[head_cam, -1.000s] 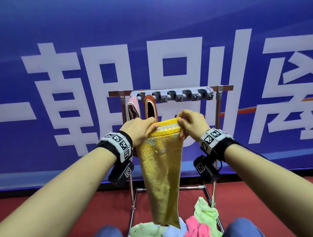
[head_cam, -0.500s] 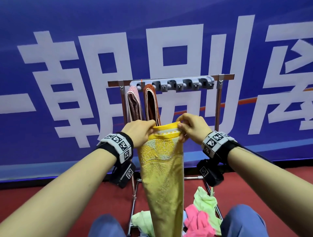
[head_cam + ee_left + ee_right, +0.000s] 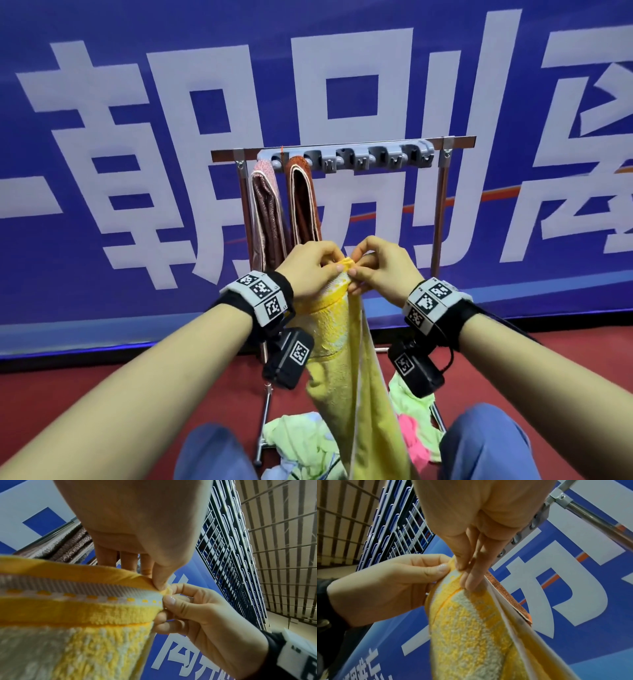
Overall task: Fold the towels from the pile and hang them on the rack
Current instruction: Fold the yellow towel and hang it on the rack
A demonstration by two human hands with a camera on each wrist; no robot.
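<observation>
A yellow towel (image 3: pixel 346 370) hangs folded lengthwise in front of me, its top hem bunched between both hands. My left hand (image 3: pixel 313 267) pinches the top edge (image 3: pixel 120 573) with thumb and fingers. My right hand (image 3: pixel 378 269) pinches the same bunched corner (image 3: pixel 453 566) right beside it, so the two hands touch. Behind them stands the metal rack (image 3: pixel 445 192) with a grey clip bar (image 3: pixel 373 156). A pink towel (image 3: pixel 265 209) and a rust-brown towel (image 3: pixel 303 202) hang from its two leftmost clips.
The pile of towels (image 3: pixel 298 442), light green, pink and pale blue, lies on the red floor at the rack's foot between my knees (image 3: pixel 486 445). A blue banner wall (image 3: pixel 137 137) stands close behind the rack. Several clips to the right hold nothing.
My hands came together, gathering the towel's top hem from a wide spread into a narrow bunch. The view tilted down and the rack appears higher above the hands.
</observation>
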